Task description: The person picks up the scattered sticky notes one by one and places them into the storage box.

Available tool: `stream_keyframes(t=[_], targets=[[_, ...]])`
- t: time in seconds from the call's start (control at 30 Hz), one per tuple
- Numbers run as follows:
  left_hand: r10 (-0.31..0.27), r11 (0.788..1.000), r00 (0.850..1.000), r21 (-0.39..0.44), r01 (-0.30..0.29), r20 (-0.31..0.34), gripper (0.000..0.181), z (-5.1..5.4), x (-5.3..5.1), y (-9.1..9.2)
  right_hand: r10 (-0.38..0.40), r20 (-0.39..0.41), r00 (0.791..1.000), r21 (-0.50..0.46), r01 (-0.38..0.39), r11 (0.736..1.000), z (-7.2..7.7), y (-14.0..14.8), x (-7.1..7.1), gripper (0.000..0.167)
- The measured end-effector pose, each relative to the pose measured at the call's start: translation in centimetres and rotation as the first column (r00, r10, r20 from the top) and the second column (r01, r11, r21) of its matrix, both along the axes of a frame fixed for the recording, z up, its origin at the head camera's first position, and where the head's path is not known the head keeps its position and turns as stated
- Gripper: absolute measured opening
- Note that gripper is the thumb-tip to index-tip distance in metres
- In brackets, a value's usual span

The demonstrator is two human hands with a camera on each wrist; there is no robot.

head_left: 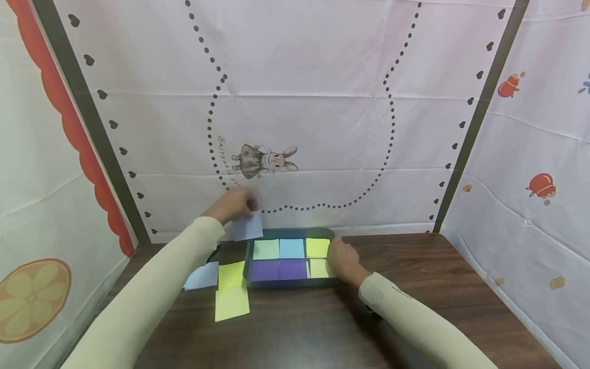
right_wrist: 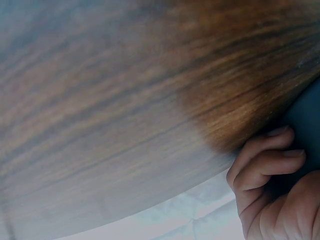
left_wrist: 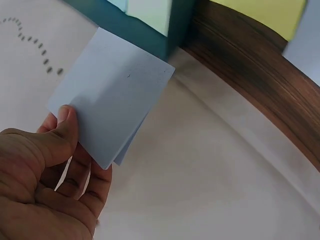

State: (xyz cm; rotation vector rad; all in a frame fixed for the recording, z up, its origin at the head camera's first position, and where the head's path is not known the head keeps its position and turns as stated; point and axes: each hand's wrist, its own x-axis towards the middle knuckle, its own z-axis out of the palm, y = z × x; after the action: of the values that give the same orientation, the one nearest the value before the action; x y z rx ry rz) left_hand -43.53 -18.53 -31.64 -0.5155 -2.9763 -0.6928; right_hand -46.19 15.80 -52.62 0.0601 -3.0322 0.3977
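My left hand (head_left: pixel 234 204) pinches pale blue paper (head_left: pixel 249 227) above the back left corner of a dark teal tray (head_left: pixel 290 284). Close up in the left wrist view, thumb and fingers of the left hand (left_wrist: pixel 65 165) hold one corner of the paper (left_wrist: pixel 115 85), where a second layer shows behind the first. At the tray's right end is my right hand (head_left: pixel 344 260); in the right wrist view, the right hand (right_wrist: pixel 275 190) has its fingers curled at the tray's side (right_wrist: pixel 306 117). Inside the tray lie green, blue, yellow, purple and pale yellow squares in two rows.
Left of the tray, a bright yellow sheet (head_left: pixel 230 275), a pale yellow sheet (head_left: pixel 232 303) and pale blue paper (head_left: pixel 203 275) lie on the dark wood table (head_left: pixel 286 333). A printed cloth (head_left: pixel 304 128) hangs behind, with more cloth on both sides.
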Motion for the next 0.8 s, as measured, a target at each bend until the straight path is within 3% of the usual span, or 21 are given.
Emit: stream_keyframes(t=[0.2,0.27,0.4,0.53,0.63,0.8], targets=[[-0.078,0.997,0.997,0.015,0.078,-0.016,0.014,-0.5,-0.2,2.5,-0.017,-0.012,1.000,-0.008,0.017,1.000,1.4,-0.5,1.5,0.031],[-0.084,0.996,0.996,0.018,0.084,-0.012,0.015,-1.2,-1.0,2.8,-0.019,-0.019,1.000,-0.008,0.018,1.000,1.7,-0.6,1.7,0.032],[-0.095,0.995,0.995,0.023,0.096,-0.005,0.017,-3.0,-3.3,2.9,-0.018,-0.029,0.999,-0.016,0.017,1.000,0.8,-0.3,1.0,0.032],[-0.080,0.997,0.997,0.020,0.080,0.014,0.019,-4.7,-4.9,2.8,-0.013,-0.031,0.999,0.005,0.013,1.000,0.0,0.1,0.1,0.031],[-0.077,0.997,0.996,0.018,0.077,0.033,0.022,-5.6,-5.0,2.7,-0.003,-0.042,0.999,0.011,0.004,1.000,-0.5,0.3,-0.4,0.029],[-0.067,0.998,0.994,0.007,0.067,0.091,0.019,-5.1,-2.8,3.4,0.003,-0.029,1.000,-0.009,-0.003,1.000,-0.4,0.2,0.0,0.028]])
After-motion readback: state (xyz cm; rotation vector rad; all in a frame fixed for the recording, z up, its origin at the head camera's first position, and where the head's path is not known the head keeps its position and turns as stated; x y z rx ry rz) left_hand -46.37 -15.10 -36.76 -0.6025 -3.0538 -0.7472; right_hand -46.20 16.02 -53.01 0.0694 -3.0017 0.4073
